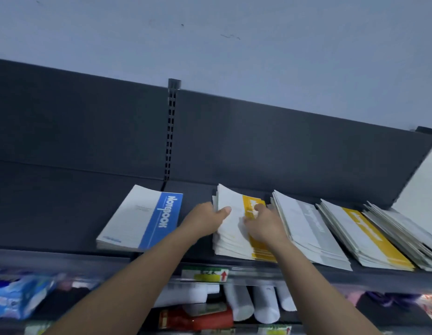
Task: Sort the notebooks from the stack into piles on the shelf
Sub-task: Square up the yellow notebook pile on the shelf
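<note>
Five groups of notebooks lie side by side on the dark shelf (65,213), seen in the single head view. From left to right they are a blue-banded pile (142,221), the yellow-banded stack (228,240) being worked on, a grey-banded pile (309,228), a second yellow-banded pile (369,238) and a fanned pile (403,228) at the frame edge.

Both hands are on the yellow-banded stack, which lies flat near the shelf's front lip. The left hand (205,221) grips the left edge of the top notebook (230,201). Its thumb is laid across the white cover and its fingers are hidden behind the edge. The right hand (263,226) has its fingers curled and pressed together on the yellow band, pinching the cover there. It is not clear whether one copy or several are caught.

The notebooks appear thin, light and soft-covered. The far end of the top one bows upward, so a single copy will probably flex and droop if it is held by one corner. The glossy covers probably slide easily, as the skewed edges of the stack suggest. Holding a long edge with the thumb above and the fingers beneath should keep a copy flat and separate it cleanly from the one below.
</note>
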A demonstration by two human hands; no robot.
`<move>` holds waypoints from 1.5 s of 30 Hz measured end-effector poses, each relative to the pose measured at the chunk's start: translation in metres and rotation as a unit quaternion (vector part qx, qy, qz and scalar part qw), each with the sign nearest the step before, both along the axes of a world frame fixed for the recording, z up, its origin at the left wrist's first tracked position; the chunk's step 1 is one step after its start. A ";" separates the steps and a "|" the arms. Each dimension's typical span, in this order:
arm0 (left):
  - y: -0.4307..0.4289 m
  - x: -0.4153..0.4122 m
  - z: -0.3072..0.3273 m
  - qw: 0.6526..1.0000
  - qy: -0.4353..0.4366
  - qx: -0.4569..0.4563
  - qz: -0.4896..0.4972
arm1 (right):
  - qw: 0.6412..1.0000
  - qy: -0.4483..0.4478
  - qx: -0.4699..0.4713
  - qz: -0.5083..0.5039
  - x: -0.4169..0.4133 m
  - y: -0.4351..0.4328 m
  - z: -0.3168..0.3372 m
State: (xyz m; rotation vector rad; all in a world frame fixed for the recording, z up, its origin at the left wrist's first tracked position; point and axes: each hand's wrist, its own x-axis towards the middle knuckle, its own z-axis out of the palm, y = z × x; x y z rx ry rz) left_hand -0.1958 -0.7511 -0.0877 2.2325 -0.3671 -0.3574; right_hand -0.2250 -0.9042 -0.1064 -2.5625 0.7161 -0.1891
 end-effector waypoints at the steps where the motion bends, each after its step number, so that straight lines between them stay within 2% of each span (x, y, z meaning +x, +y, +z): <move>1: -0.010 -0.003 0.001 0.998 0.042 -0.034 0.016 | 1.000 0.014 0.014 0.011 -0.003 -0.006 -0.003; 3: -0.025 -0.005 0.003 0.990 0.101 -0.082 0.050 | 0.998 0.032 0.046 0.034 -0.007 -0.015 -0.008; 8: -0.038 0.005 -0.005 0.972 0.163 -0.123 0.118 | 0.996 0.012 0.068 0.062 -0.012 -0.027 -0.017; 15: -0.043 0.009 -0.010 0.956 0.214 -0.164 0.115 | 0.989 -0.018 0.117 0.086 -0.016 -0.033 -0.017; 17: -0.040 0.009 -0.011 0.948 0.205 -0.208 0.129 | 0.985 -0.044 0.147 0.080 -0.013 -0.032 -0.017; 19: -0.038 0.008 -0.013 0.942 0.170 -0.258 0.129 | 0.971 -0.113 0.203 0.052 -0.008 -0.032 -0.015; 21: -0.035 0.004 -0.012 0.935 0.123 -0.313 0.113 | 0.943 -0.183 0.276 0.022 -0.004 -0.032 -0.009; 23: -0.029 0.001 -0.009 0.930 0.068 -0.353 0.079 | 0.912 -0.212 0.349 0.022 -0.002 -0.034 0.002; 25: -0.022 0.005 -0.009 0.935 0.017 -0.351 0.046 | 0.909 -0.232 0.342 0.045 0.001 -0.037 0.005; 28: -0.012 0.007 -0.012 0.942 -0.012 -0.335 0.018 | 0.919 -0.250 0.297 0.074 0.001 -0.035 -0.006; 33: -0.005 0.005 -0.016 0.929 -0.027 -0.369 -0.002 | 0.888 -0.258 0.359 0.127 -0.005 -0.021 -0.015; 37: -0.005 0.004 -0.015 0.923 -0.032 -0.383 0.026 | 0.875 -0.249 0.392 0.137 -0.015 -0.014 -0.017; 39: -0.006 0.004 -0.018 0.926 -0.027 -0.375 0.036 | 0.878 -0.275 0.371 0.124 -0.018 -0.011 -0.011; 41: -0.006 0.005 -0.020 0.927 -0.026 -0.372 0.035 | 0.887 -0.349 0.284 0.104 -0.017 -0.008 0.006; 43: -0.006 0.006 -0.019 0.928 -0.034 -0.369 0.027 | 0.898 -0.409 0.127 0.099 -0.017 0.000 0.039; 45: -0.006 0.007 -0.018 0.929 -0.045 -0.367 0.009 | 0.892 -0.421 -0.095 0.136 -0.017 0.011 0.074</move>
